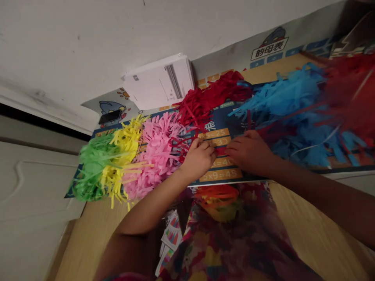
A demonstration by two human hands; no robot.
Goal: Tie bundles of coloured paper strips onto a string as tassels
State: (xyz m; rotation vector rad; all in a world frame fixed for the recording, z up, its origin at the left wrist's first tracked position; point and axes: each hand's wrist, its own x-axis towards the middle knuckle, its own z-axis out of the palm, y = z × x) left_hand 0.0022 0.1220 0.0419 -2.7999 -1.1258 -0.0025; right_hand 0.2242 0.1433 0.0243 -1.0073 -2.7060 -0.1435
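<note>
My left hand (202,157) is closed, with fingers curled on red tissue paper. A short red tissue strip (220,151) runs from it to my right hand (249,151), which is also closed on the red paper; red fringe shows beside both hands. Left of my left hand lie a pink fringed tassel bundle (159,156), a yellow one (127,138) and a green one (95,164). Dark red fringed tassels (216,91) lie beyond my hands. Blue fringed tassels (295,93) are right of my right hand, beside blurred bright red fringe (354,93).
The tabletop bears a printed times-table mat (221,175). A white stack of packs (164,82) leans against the wall at the back, near a dark phone-like object (110,116). Orange fringe (218,193) hangs at the front edge, and printed packets (172,234) are below.
</note>
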